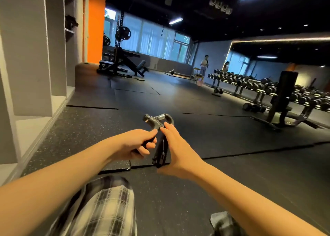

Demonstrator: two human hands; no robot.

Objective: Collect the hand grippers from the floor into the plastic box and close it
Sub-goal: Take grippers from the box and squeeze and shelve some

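Gripper [157,123] in left grip [136,144], right grip [178,152]

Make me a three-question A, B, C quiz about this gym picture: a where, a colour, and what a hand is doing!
1. Where is the hand gripper? A on a shelf; B held in the air; C inside a box.
2. What colour is the tall wall panel? A orange; B green; C pink.
3. The left hand is: A flat open; B curled round a handle; C in a pocket.
Answers: B, the left hand and right hand hold it up; A, it is bright orange; B, its fingers wrap the handle.
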